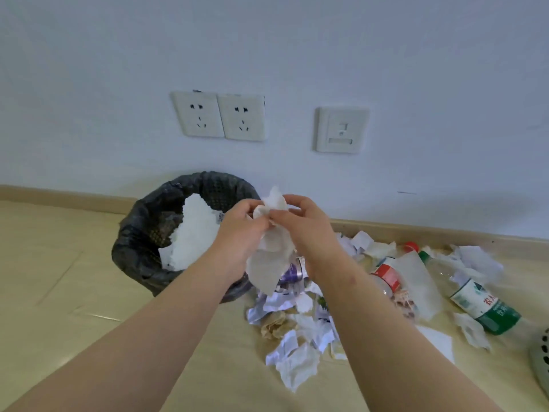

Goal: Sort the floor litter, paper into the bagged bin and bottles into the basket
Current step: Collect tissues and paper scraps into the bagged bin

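Both hands hold one white tissue paper [269, 263] in the air, just right of the bin's rim. My left hand [242, 226] pinches its upper part and my right hand [303, 223] grips it from the other side. The black-bagged bin [142, 233] stands by the wall with white paper [193, 233] inside. A litter pile of paper scraps [297, 337] lies on the floor to the right. A green-labelled bottle [475, 295], a red-labelled bottle [386, 278] and a purple-labelled bottle [291, 275] lie in it. The grey basket [542, 361] shows only its edge at far right.
The beige floor [59, 278] stretches left of the bin. A white wall with two sockets [219, 115] and a panel [341, 130] stands behind. A wooden skirting board [430, 228] runs along the wall's base.
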{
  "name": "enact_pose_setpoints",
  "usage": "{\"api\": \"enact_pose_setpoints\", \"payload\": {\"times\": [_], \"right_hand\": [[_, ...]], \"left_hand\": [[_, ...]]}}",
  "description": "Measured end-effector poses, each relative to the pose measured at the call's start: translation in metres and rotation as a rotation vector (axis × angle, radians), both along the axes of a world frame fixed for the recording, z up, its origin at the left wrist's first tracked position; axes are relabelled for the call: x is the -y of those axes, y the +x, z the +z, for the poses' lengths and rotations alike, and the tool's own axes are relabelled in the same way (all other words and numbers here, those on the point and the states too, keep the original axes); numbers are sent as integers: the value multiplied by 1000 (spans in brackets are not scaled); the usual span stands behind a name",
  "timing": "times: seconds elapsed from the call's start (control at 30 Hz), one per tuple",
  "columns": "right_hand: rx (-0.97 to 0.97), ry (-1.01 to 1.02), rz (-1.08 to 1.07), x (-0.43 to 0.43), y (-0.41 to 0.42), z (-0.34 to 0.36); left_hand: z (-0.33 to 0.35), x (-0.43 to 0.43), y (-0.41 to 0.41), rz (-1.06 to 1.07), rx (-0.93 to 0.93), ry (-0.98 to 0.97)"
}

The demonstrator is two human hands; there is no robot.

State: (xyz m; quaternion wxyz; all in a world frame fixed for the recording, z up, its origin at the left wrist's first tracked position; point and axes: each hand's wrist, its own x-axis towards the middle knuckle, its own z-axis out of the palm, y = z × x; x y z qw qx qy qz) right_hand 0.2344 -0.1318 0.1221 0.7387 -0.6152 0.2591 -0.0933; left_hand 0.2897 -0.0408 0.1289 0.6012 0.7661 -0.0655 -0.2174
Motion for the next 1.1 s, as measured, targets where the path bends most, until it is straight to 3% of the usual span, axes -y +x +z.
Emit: {"api": "enact_pose_setpoints", "payload": {"times": [0.3,0.47,0.7,0.9,1.0,1.1], "right_hand": [[-24,-172,61,-44,59,21],[-29,-306,-153,-49,81,7],[-86,-481,214,-67,98,-11],[-241,-709,11,-55,110,-21],[-390,-931,206,-55,107,-26],[-438,-1156,259,-53,100,-26]], "left_hand": [[17,-45,45,513,-117,-119],[-2,-61,68,569,-172,-64],[-16,-58,84,631,-320,-173],[-24,-62,89,654,-311,-277],[-33,-60,92,590,-214,-141],[-34,-56,88,471,31,261]]}}
